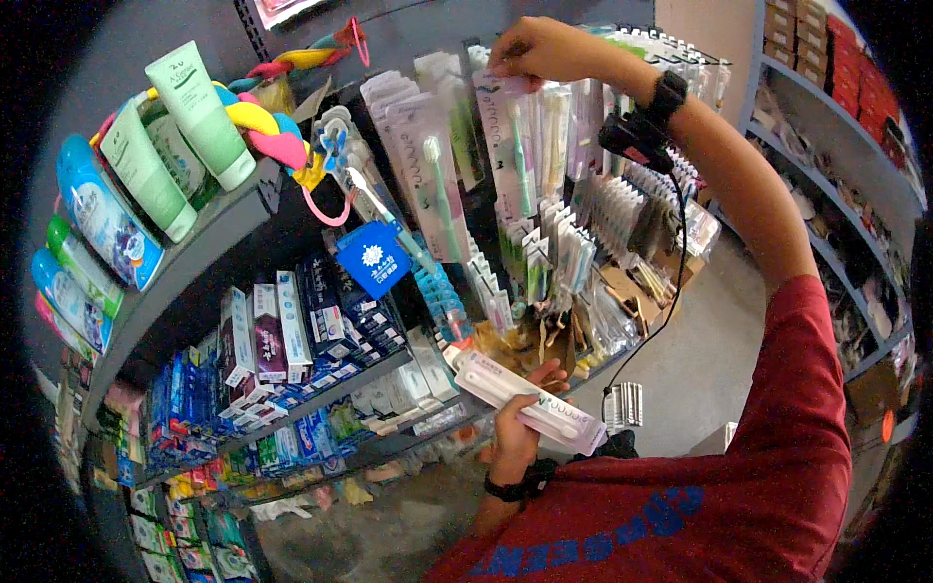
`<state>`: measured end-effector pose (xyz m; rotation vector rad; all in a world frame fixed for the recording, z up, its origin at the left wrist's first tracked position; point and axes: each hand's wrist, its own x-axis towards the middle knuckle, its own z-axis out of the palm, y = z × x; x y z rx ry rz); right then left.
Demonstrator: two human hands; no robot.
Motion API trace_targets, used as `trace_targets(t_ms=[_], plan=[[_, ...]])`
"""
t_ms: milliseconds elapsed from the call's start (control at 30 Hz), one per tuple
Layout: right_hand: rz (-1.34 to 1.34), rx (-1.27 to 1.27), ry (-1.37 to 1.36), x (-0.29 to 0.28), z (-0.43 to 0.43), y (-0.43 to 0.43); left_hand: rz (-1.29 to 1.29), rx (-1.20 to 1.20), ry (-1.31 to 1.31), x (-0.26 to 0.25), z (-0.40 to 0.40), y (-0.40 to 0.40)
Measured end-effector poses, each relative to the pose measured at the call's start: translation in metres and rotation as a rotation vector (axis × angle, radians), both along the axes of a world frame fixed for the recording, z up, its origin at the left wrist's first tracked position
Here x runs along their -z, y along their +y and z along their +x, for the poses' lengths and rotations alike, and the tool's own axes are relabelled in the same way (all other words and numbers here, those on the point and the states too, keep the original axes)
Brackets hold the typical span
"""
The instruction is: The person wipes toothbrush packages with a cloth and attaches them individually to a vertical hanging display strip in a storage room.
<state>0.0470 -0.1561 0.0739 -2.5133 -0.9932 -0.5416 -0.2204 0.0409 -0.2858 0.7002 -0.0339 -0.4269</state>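
Observation:
My left hand (514,430) holds white-and-lilac packaged toothbrushes (528,401) low in front of my body, thumb across the top; how many are stacked cannot be told. Up at the rack, my right hand (543,51) is raised, its fingers closed on the top edge of a hanging toothbrush pack (510,146) with a green brush inside. Left of that pack hangs a matching toothbrush pack (434,171) in front of others. Just right of my right hand's pack are more packed toothbrushes (555,138) with pale handles.
Toothpaste boxes (270,335) fill the shelf at left, below green tubes (200,116) on an upper shelf. A blue tag (373,256) juts out at the middle. From my right wrist device (634,142) a black cable (681,240) hangs down. Another shelving unit (809,204) stands at right.

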Motion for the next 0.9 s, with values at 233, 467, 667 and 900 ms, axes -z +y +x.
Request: trace_targets(t_ms=[233, 467, 667, 900], plan=[[-0.329, 0.139, -0.387, -0.014, 0.053, 0.016, -0.020, 0.037, 0.010, 0.007, 0.003, -0.002], [-0.334, 0.285, -0.403, -0.016, 0.060, 0.044, 0.068, -0.007, 0.015, -0.017, -0.004, -0.004], [-0.291, 0.267, -0.474, -0.012, 0.073, 0.046, 0.039, 0.005, 0.035, -0.005, -0.003, -0.004], [-0.224, 0.037, -0.462, -0.011, 0.076, 0.051, 0.018, 0.004, 0.037, 0.003, -0.001, -0.003]])
